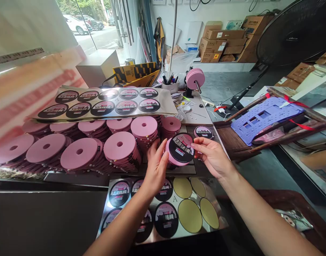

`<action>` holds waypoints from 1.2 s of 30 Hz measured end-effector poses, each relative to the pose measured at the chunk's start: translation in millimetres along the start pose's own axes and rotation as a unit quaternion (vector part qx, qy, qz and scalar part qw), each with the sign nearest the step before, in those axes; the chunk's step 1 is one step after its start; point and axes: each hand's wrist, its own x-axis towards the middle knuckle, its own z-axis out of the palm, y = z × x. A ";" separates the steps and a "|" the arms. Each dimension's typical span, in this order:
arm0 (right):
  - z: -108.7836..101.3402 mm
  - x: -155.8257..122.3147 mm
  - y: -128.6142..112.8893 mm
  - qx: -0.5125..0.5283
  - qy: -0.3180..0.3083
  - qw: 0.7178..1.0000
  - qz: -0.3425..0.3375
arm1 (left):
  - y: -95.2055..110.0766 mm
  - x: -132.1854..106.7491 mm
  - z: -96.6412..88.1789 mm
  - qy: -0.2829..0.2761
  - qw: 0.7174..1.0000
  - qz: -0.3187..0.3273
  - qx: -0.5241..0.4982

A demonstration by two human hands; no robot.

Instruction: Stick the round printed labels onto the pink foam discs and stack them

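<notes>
A round black-and-pink sticker (181, 147) with white lettering lies tilted over a pink disc-shaped spool (177, 163) in front of me. My right hand (212, 156) pinches the sticker's right edge between thumb and fingers. At the spool's left edge, my left hand (156, 169) is closed, thumb and fingertips against the rim. Below my forearms lies a sheet of round stickers (167, 219); several bare yellowish circles (190, 216) show at its right. My left forearm hides part of that sheet. Another stickered spool (203, 132) sits just beyond my right hand.
Stacks of pink spools (79, 152) fill the bench's left. Another sticker sheet (165, 103) rests behind them. A spool holder (195, 79), pen cup (169, 85) and small white dish (186, 108) stand farther back. To the right are a blue plastic seat (267, 117) and a black fan (293, 37).
</notes>
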 end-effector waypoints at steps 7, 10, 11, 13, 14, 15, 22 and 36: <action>6.6 -41.7 0.5 0.013 -0.047 0.998 0.028 | 36.9 -45.5 -3.0 -0.066 0.930 -0.167 -0.322; 3.9 -53.4 12.0 0.046 -0.051 0.995 0.074 | 29.1 -58.2 3.1 -0.065 0.880 -0.237 -0.406; 3.1 -57.1 16.4 0.064 -0.048 0.992 0.094 | 26.1 -62.3 5.0 -0.067 0.872 -0.243 -0.420; 2.9 -65.1 23.9 0.097 -0.040 0.987 0.119 | 23.1 -70.3 7.7 -0.073 0.866 -0.244 -0.431; 3.6 -69.4 26.4 0.108 -0.035 0.986 0.123 | 23.1 -73.9 8.6 -0.079 0.866 -0.243 -0.431; 4.5 -73.5 27.7 0.116 -0.030 0.985 0.123 | 23.8 -77.1 9.3 -0.087 0.865 -0.246 -0.428; 0.0 -85.2 19.5 0.103 -0.018 0.985 0.134 | 13.4 -82.9 15.0 -0.068 0.803 -0.353 -0.476; -20.2 -104.0 45.0 0.025 0.034 0.991 0.130 | 3.3 -91.9 -4.5 -0.155 0.716 -0.396 -0.554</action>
